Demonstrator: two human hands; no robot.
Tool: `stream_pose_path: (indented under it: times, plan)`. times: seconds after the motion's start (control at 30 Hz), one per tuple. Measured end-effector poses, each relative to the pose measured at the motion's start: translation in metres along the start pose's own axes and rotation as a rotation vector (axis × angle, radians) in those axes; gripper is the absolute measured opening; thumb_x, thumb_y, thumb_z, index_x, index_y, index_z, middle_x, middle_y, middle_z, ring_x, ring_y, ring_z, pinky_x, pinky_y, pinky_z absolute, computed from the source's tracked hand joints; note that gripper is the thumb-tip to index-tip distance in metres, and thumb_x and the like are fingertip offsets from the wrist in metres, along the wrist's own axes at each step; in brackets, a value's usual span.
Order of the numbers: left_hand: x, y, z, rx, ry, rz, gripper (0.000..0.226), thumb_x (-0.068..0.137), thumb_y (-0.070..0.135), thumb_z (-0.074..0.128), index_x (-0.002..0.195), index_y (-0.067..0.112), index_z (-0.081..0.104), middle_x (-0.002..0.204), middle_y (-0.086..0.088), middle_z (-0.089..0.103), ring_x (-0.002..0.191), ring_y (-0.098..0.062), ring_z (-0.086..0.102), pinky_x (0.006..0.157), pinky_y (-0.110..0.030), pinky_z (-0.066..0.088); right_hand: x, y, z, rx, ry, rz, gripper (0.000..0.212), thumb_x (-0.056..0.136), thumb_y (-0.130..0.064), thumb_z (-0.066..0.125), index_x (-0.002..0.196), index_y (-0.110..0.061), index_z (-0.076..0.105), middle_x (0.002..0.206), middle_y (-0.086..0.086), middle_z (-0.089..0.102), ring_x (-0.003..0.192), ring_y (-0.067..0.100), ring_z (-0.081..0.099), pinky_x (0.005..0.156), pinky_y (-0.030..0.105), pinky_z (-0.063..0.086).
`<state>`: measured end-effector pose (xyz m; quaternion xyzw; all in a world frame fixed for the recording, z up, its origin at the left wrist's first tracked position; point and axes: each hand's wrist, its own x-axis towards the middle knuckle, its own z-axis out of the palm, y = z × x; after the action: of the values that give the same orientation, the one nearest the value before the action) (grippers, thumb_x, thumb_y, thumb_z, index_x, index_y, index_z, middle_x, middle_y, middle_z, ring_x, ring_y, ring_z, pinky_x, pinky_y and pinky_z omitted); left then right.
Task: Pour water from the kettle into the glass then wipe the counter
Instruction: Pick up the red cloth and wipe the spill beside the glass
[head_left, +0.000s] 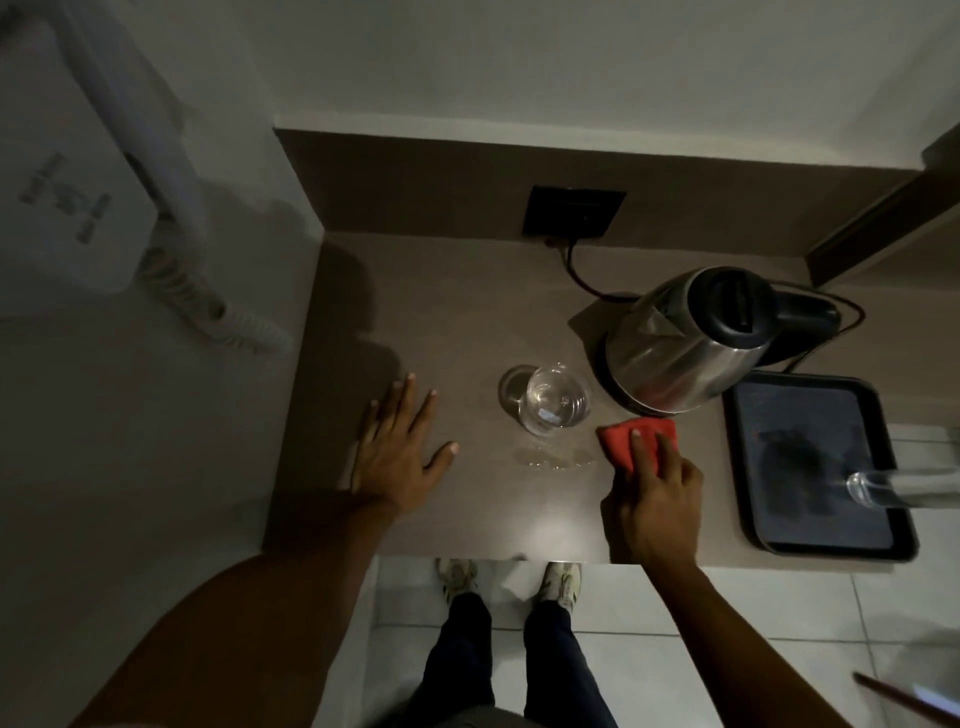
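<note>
Wiping stage. The right hand (652, 488) pressed a red cloth (631, 441) flat on the table (441, 291) beside the filled glass (556, 405) and kettle (685, 338); the left hand (397, 447) lay open, flat. The droplets (550, 460) apparently needed sweeping next.

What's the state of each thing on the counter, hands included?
kettle: upright, lid shut, cord plugged in.
glass: upright, holds water.
red cloth: pressed flat under right hand.
left hand: open, flat on counter.
spilled drops: not yet wiped.
tray: flat on counter.
</note>
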<state>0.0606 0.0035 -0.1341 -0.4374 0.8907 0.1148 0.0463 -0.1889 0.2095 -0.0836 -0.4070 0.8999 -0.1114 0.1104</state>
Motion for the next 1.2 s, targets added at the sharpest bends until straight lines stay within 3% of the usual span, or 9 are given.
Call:
stream_pose_path:
  times: [0.17,0.3,0.4,0.6,0.73,0.83,0.97,1.2]
  plan:
    - [0.0,0.0,0.002,-0.043,0.017,-0.007,0.079,0.09,0.069,0.028,0.156,0.027,0.015,0.167,-0.004,0.0,0.153,-0.021,-0.001,0.121,-0.044,0.002,-0.008,-0.024,0.014,-0.007,0.048,0.052,0.068,0.069,-0.016,0.072,0.134,-0.007,0.052,0.136,0.029,0.047,0.101,0.048,0.046,0.075,0.051,0.048]
    - [0.001,-0.001,0.004,-0.008,0.009,-0.02,0.079,0.09,0.07,0.027,0.156,0.028,0.012,0.167,-0.003,-0.001,0.153,-0.022,-0.001,0.122,-0.044,0.001,-0.042,-0.059,0.035,0.034,-0.048,0.054,0.072,0.07,-0.026,0.073,0.136,-0.011,0.051,0.136,0.027,0.048,0.103,0.046,0.046,0.075,0.052,0.053]
    - [0.0,-0.001,0.006,0.007,0.011,-0.024,0.079,0.09,0.069,0.027,0.156,0.029,0.009,0.167,-0.004,-0.001,0.153,-0.022,-0.002,0.122,-0.046,0.002,-0.054,-0.099,0.05,0.031,-0.127,-0.032,0.076,0.072,-0.039,0.08,0.137,-0.011,0.052,0.134,0.029,0.051,0.107,0.05,0.051,0.075,0.056,0.057]
    - [0.003,-0.004,0.005,0.001,0.015,-0.008,0.071,0.091,0.053,0.026,0.156,0.03,0.009,0.167,-0.004,-0.001,0.153,-0.022,-0.004,0.122,-0.047,0.004,-0.02,-0.163,0.061,0.074,-0.155,-0.121,0.078,0.073,-0.038,0.069,0.142,-0.014,0.041,0.141,0.022,0.048,0.116,0.047,0.05,0.085,0.054,0.053]
    - [0.001,-0.005,0.003,0.004,0.01,-0.007,0.072,0.088,0.048,0.027,0.156,0.029,0.009,0.167,-0.005,0.001,0.153,-0.023,0.0,0.123,-0.048,0.009,-0.03,-0.133,0.052,0.015,-0.196,-0.245,0.066,0.089,-0.056,0.041,0.139,-0.013,0.048,0.139,0.023,0.051,0.116,0.046,0.05,0.085,0.055,0.053]
    - [0.002,-0.004,0.001,0.01,-0.001,0.0,0.074,0.087,0.047,0.028,0.156,0.028,0.011,0.166,-0.006,0.005,0.153,-0.024,0.004,0.122,-0.048,0.01,-0.038,-0.081,0.041,-0.073,-0.194,-0.283,0.061,0.085,-0.042,0.063,0.139,-0.017,0.048,0.141,0.019,0.051,0.114,0.044,0.052,0.081,0.051,0.054]
    - [0.002,-0.004,0.0,0.034,-0.015,-0.007,0.072,0.088,0.049,0.026,0.155,0.027,0.011,0.166,-0.007,0.004,0.152,-0.025,0.003,0.122,-0.048,0.009,-0.015,-0.02,0.016,-0.144,-0.151,-0.186,0.072,0.071,-0.032,0.07,0.138,-0.016,0.048,0.139,0.019,0.048,0.109,0.043,0.049,0.078,0.045,0.049]
    - [0.001,-0.001,-0.004,0.029,-0.019,-0.01,0.072,0.087,0.048,0.026,0.155,0.026,0.015,0.166,-0.008,0.006,0.152,-0.025,0.005,0.122,-0.048,0.009,-0.002,-0.047,0.02,-0.06,-0.04,0.093,0.071,0.073,-0.028,0.073,0.138,-0.012,0.046,0.138,0.026,0.046,0.113,0.051,0.044,0.083,0.058,0.05]
